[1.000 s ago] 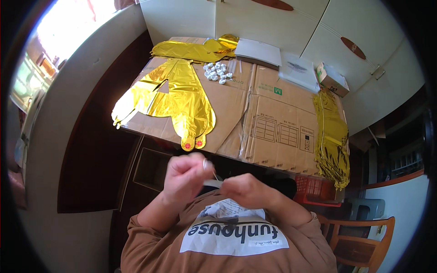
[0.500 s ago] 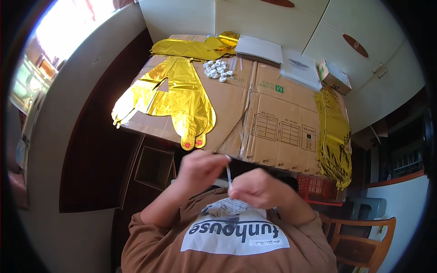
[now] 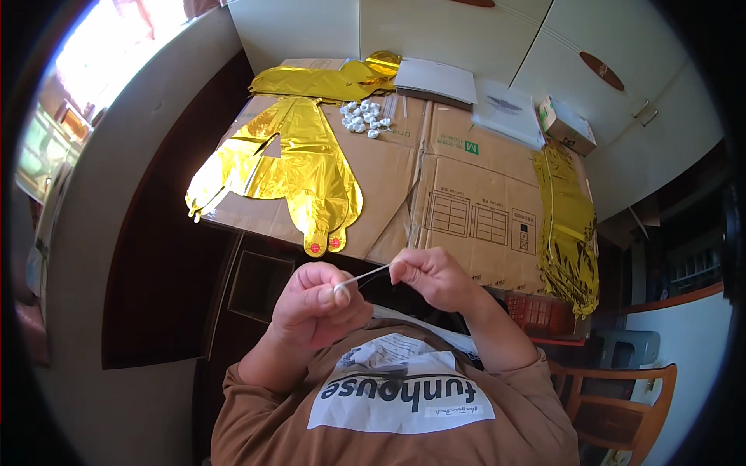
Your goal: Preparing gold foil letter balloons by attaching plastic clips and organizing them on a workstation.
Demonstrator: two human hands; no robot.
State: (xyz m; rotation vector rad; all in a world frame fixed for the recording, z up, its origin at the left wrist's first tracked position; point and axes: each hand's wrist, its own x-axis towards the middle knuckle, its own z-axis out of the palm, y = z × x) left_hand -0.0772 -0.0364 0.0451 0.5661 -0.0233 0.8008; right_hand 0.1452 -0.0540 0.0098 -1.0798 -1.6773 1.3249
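We hold a thin white plastic straw (image 3: 364, 276) stretched between our two hands, close in front of our chest and just below the near edge of the flattened brown cardboard sheet (image 3: 466, 194) that covers the table. Our left hand (image 3: 317, 304) is curled, its thumb and forefinger pressed together on the straw's left end, the other fingers folded into the palm. Our right hand (image 3: 430, 276) pinches the straw's right end between thumb and fingertips, the remaining fingers bent and close together. The straw slopes slightly upward toward the right hand. On the cardboard lies a flat gold foil balloon (image 3: 291, 175) with two rounded tabs at its near end, which reach the cardboard's edge. A second crumpled gold foil piece (image 3: 330, 80) lies at the far side, and a long gold foil strip (image 3: 569, 221) runs down the right edge. A small heap of white rounded bits (image 3: 364, 118) sits near the far middle, beside grey flat booklets (image 3: 435, 80) and a small cardboard box (image 3: 566, 124).
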